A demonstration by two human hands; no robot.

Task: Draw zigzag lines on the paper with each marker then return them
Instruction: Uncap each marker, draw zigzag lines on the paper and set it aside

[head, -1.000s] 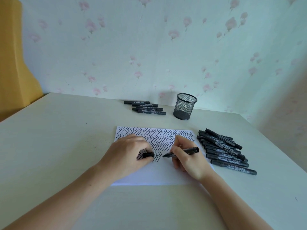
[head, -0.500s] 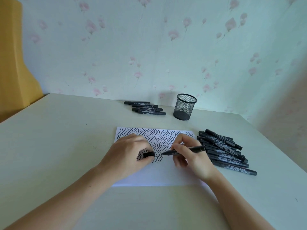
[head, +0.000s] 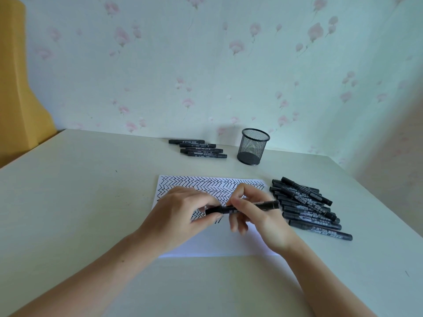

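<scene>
A white paper [head: 219, 244] lies in the middle of the table, its upper half filled with black zigzag lines. Above it I hold one black marker [head: 263, 205] level between both hands. My left hand [head: 180, 216] pinches the cap [head: 212, 210] at the marker's left end, and the cap sits on the tip. My right hand [head: 256, 216] grips the barrel with thumb and fingers. A heap of several black markers [head: 306, 207] lies to the right of the paper. Another small group of markers [head: 199, 148] lies at the back.
A black mesh pen cup [head: 253, 146] stands near the wall behind the paper. A yellow chair back [head: 18, 88] rises at the far left. The table's right edge runs close past the marker heap.
The right hand lifted the marker off the paper and turned it level. The cap in the left hand, apart from the tip before, now sits on the marker.
</scene>
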